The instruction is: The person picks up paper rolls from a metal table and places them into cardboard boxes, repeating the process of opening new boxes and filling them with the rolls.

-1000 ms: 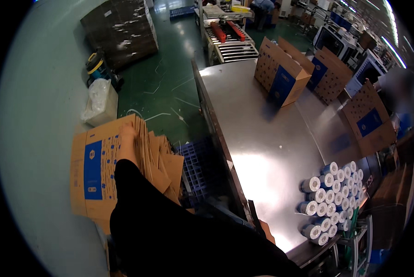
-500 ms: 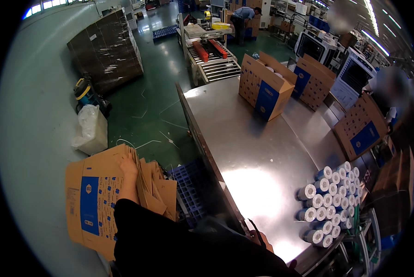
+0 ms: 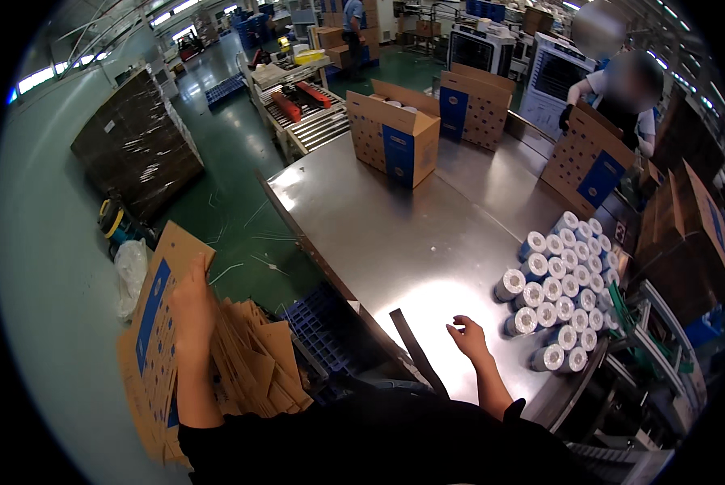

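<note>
My left hand point(image 3: 192, 303) grips the edge of a flat, folded cardboard box point(image 3: 158, 315), brown with a blue panel, and holds it tilted up. It stands at the front of a stack of other flattened boxes point(image 3: 253, 356) to my left. Over the bright steel table point(image 3: 354, 234) my right hand point(image 3: 469, 338) is raised with its fingers apart and slightly curled, holding nothing. Right of that hand, a block of paper rolls point(image 3: 552, 287) with white ends and blue wrapping stands on the table. A dark flat strip point(image 3: 417, 349) lies near the table's left edge.
An open box point(image 3: 395, 133) with rolls inside stands on the table, another open box point(image 3: 475, 105) behind it. At the right a co-worker point(image 3: 621, 97) handles a box point(image 3: 590, 162). A roller conveyor point(image 3: 298, 113) lies beyond; a blue pallet point(image 3: 318, 319) sits below the table's edge.
My left hand has lifted the front flattened box and tilted it away from the stack. My right hand has come up over the table. The view has swung to the right.
</note>
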Demonstrator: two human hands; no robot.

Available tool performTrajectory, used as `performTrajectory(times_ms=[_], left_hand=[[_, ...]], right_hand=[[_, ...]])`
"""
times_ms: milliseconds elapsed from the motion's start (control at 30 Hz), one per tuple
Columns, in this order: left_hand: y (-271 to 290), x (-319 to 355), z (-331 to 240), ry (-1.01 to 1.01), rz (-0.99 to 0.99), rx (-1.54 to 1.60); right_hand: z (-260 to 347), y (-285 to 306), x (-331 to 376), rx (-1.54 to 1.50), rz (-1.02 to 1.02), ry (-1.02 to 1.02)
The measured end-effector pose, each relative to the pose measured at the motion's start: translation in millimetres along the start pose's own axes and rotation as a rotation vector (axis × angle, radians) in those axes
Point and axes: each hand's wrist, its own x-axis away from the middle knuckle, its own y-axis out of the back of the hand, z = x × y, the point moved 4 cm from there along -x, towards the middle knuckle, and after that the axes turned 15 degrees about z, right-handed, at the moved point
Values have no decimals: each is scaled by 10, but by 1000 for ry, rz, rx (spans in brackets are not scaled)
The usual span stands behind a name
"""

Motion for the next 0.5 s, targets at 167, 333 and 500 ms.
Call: performTrajectory(times_ms=[167, 333, 500], left_hand=[[381, 258, -967, -627, -115, 138], [533, 242, -1512, -1096, 190, 375], [453, 72, -1970, -1334, 450, 691]], right_hand=[[746, 529, 199, 133, -73, 230], [1258, 949, 569, 580, -194, 337], [745, 1526, 1250, 542, -384, 241]])
